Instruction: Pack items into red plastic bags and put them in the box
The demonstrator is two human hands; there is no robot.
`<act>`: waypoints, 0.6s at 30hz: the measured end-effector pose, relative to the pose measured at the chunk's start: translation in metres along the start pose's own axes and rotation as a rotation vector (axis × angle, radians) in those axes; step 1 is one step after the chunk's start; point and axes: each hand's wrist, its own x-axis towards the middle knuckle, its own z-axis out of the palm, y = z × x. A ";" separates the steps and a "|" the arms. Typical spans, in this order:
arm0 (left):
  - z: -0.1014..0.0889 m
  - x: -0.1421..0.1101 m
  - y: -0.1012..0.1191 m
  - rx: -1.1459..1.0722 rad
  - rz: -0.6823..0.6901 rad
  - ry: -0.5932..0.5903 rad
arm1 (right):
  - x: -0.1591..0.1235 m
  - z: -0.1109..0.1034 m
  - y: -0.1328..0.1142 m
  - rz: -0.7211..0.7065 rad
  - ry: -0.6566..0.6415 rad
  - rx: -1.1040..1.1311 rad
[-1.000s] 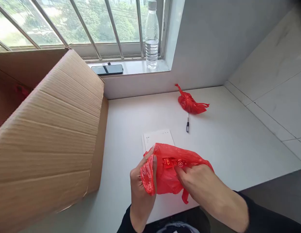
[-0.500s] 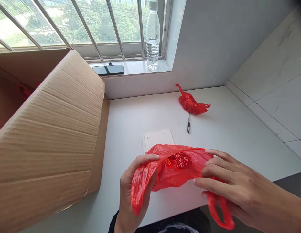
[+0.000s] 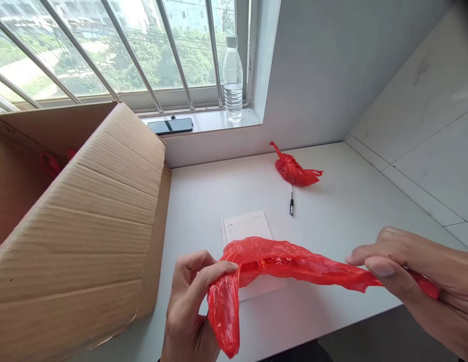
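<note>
A thin red plastic bag (image 3: 305, 259) stretches between my two hands above the table. My left hand (image 3: 198, 296) is closed on its left side, with one handle loop drooping over the fingers. On the other side, my right hand (image 3: 407, 271) pinches the bag's right handle and pulls it taut. Through the narrowed mouth, small red packets (image 3: 275, 262) with printed markings show inside. Behind and partly under the bag lies a white notepad (image 3: 247, 223) with a little handwriting; the bag hides some of it.
A large open cardboard box (image 3: 101, 211) stands at the left, with something red inside. Farther back lie a knotted red bag (image 3: 294, 170) and a pen (image 3: 291, 203). The barred window's sill holds a phone (image 3: 170, 126) and a water bottle (image 3: 232, 83).
My right hand has moved outward to the right and gripped the handle. The bag's mouth has narrowed and its right side is drawn tight. The view has tilted up slightly.
</note>
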 end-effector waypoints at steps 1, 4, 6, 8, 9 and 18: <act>0.000 0.003 0.003 0.006 -0.014 0.033 | 0.003 0.001 -0.002 0.044 -0.009 0.014; 0.008 0.020 0.016 -0.335 -0.195 -0.016 | 0.015 0.006 -0.009 0.004 -0.034 0.105; 0.018 0.033 0.025 -0.653 -0.398 -0.112 | 0.024 0.011 -0.013 -0.094 -0.089 0.191; 0.029 0.043 0.034 -0.786 -0.563 -0.201 | 0.032 0.015 -0.018 -0.165 -0.154 0.268; 0.033 0.046 0.038 -0.764 -0.603 -0.241 | 0.035 0.017 -0.020 -0.188 -0.179 0.295; 0.052 0.019 0.051 -0.227 -0.337 -0.239 | 0.051 0.039 -0.043 -0.425 -0.101 0.310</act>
